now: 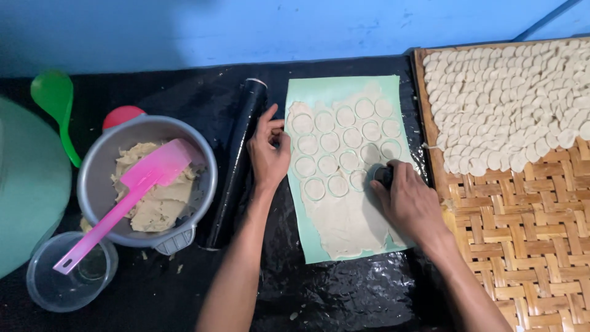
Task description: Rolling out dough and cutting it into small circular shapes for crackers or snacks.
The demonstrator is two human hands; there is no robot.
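Left to right: grey bowl (pixel 206 161) with pink spatula (pixel 132 193), black rolling pin (pixel 236 163), left hand (pixel 268 150) fingers curled, pressing the green mat (pixel 319 92) edge. Rolled dough sheet (pixel 344 224) full of circle cuts, right hand (pixel 409 200) clamped around a dark round cutter (pixel 382 175), woven tray (pixel 528 233) alongside.

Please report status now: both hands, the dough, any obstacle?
Right hand presses small dark round cutter into flat pale dough sheet. Left hand steadies pale green mat. Black roller beside, clear.
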